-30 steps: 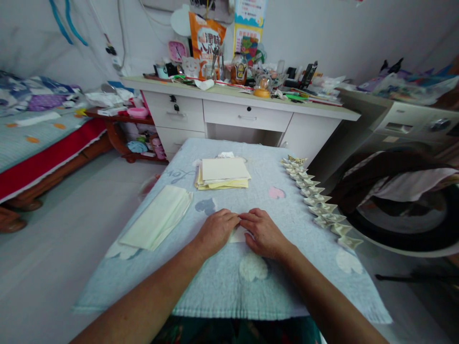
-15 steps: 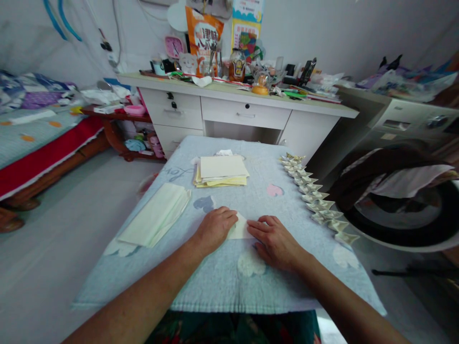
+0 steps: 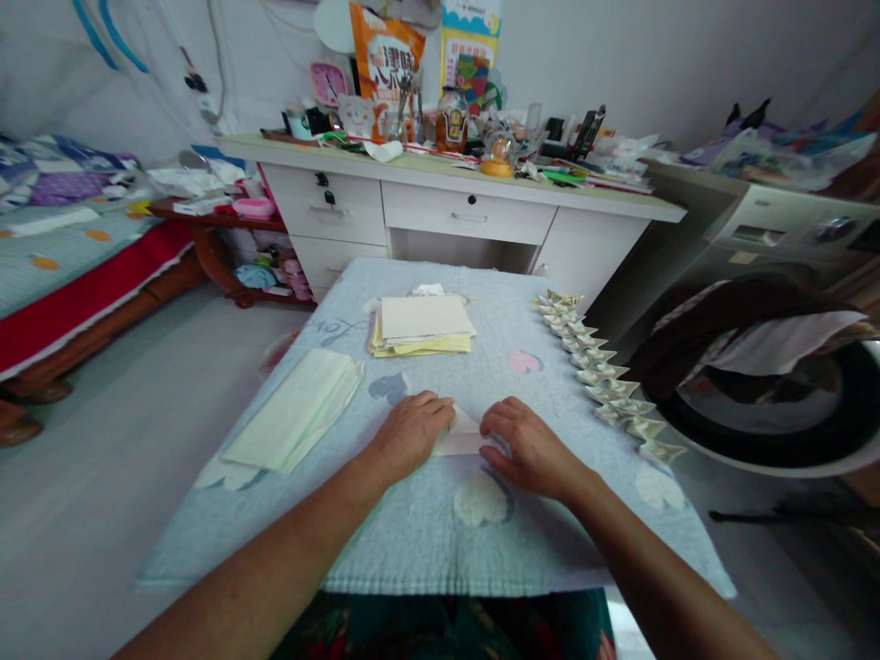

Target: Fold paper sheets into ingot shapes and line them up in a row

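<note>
Paper: the small pale piece (image 3: 457,444) lies on the cloth (image 3: 426,541), between the two hands, its peak pointing to the desk (image 3: 467,206) and its straight edge facing the person. Its long axis seems to run left to right, from hand to hand, though both ends are partly covered.
Nearer hand: neither clearly – the left hand (image 3: 416,429) covers the left end, the right hand (image 3: 526,447) is at the right end.
Left hand: palm down, fingers together and slanting forward and inward, tips resting on the paper; the thumb is hidden, so I cannot tell whether it pinches or only presses.
Right hand: turned inward, fingers bent above and thumb below, with a gap between them at the paper's right end; whether a corner is gripped there I cannot tell.
Forearms: both reach in from the near side, converging on the paper.
Stack: the cream sheets (image 3: 426,317) sit beyond the hands, toward the desk.
Bundle: the pale green paper (image 3: 292,412) lies left of the left hand, slanted.
Row: folded pieces (image 3: 597,357) line the cloth's right side – well apart from the right hand.
</note>
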A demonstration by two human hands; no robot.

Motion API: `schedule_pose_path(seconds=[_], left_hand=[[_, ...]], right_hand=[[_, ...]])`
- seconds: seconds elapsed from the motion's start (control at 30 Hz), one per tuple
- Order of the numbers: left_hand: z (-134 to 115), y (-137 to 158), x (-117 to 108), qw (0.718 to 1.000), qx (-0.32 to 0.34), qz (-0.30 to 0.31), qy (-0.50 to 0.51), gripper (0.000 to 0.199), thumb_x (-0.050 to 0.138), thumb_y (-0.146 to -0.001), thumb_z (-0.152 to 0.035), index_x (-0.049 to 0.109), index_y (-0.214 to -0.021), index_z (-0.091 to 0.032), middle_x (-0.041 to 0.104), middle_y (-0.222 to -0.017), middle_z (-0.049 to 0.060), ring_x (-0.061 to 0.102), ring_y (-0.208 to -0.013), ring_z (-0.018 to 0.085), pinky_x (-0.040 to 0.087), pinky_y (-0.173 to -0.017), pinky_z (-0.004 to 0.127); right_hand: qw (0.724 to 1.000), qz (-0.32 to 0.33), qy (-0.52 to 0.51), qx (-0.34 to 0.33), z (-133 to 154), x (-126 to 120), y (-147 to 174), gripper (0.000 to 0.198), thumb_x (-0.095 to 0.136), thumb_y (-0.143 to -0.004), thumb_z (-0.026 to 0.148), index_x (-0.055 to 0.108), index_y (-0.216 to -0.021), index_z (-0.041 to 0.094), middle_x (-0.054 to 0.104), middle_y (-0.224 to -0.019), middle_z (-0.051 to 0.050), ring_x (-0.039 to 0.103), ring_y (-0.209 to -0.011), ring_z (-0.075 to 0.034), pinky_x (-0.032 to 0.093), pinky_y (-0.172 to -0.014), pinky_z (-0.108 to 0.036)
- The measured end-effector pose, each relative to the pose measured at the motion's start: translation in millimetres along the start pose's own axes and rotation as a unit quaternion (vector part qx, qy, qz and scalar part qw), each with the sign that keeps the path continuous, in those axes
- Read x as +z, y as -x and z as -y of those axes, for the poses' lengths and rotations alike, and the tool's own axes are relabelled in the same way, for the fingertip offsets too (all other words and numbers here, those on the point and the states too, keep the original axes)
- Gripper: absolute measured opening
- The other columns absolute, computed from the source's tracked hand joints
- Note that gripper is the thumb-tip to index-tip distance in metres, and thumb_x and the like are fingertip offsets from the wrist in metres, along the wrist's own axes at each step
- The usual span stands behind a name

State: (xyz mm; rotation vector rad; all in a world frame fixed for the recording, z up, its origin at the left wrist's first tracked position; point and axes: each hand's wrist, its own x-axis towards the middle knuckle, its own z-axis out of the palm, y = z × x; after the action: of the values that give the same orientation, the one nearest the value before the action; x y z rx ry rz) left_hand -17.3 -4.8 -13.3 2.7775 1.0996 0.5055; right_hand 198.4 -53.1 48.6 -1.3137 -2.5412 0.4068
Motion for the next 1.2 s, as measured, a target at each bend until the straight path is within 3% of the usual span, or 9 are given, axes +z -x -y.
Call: schedule_pose_path(seconds=[0.27,0.6,0.77,1.0,1.2], left_hand=[[2,4,-10,0.995,-0.004,-0.002,0.098,0.022,0.055,-0.084,-0.016,0.061,-0.105,-0.020,0.063,-0.122,0.005,0.052,-0.110,0.022,0.043,-0.098,0.039],[12,4,-10,0.979,-0.030,0.000,0.200,0.029,0.066,-0.075,-0.015,0.061,-0.103,-0.022,0.061,-0.123,0.005,0.050,-0.115,0.022,0.040,-0.101,0.039],[12,4,-16,0.980,-0.047,-0.002,0.194,0.018,0.069,-0.072,-0.017,0.064,-0.089,-0.021,0.059,-0.105,0.003,0.052,-0.104,0.020,0.042,-0.093,0.034],[12,3,-25,0.980,-0.053,0.068,0.179,0.005,0.063,-0.080,-0.023,0.066,-0.083,-0.019,0.059,-0.086,0.002,0.056,-0.087,0.018,0.044,-0.078,0.028],[15,2,-23,0.979,-0.056,0.086,0.176,0.025,0.045,-0.091,-0.018,0.068,-0.100,-0.021,0.063,-0.092,0.003,0.059,-0.090,0.016,0.044,-0.082,0.027]], right_hand=[[0.998,0.001,-0.042,-0.038,0,29,-25,0.033,0.069,-0.075,0.021,0.062,-0.108,0.018,0.059,-0.107,-0.008,0.049,-0.100,-0.023,0.039,-0.090,-0.038],[0.997,-0.022,-0.060,-0.048,-7,39,-21,0.037,0.069,-0.077,0.028,0.061,-0.112,0.018,0.058,-0.112,-0.009,0.048,-0.100,-0.024,0.037,-0.089,-0.040],[0.997,-0.028,-0.064,-0.045,-7,39,-20,0.030,0.067,-0.081,0.030,0.062,-0.108,0.019,0.059,-0.110,-0.008,0.049,-0.099,-0.023,0.037,-0.088,-0.039],[0.996,-0.027,-0.065,-0.049,-6,37,-18,0.030,0.065,-0.082,0.031,0.062,-0.109,0.019,0.058,-0.109,-0.008,0.048,-0.099,-0.023,0.037,-0.087,-0.039],[0.997,-0.015,-0.053,-0.051,-4,37,-18,0.034,0.062,-0.084,0.033,0.061,-0.115,0.020,0.055,-0.111,-0.009,0.046,-0.100,-0.024,0.035,-0.088,-0.040]])
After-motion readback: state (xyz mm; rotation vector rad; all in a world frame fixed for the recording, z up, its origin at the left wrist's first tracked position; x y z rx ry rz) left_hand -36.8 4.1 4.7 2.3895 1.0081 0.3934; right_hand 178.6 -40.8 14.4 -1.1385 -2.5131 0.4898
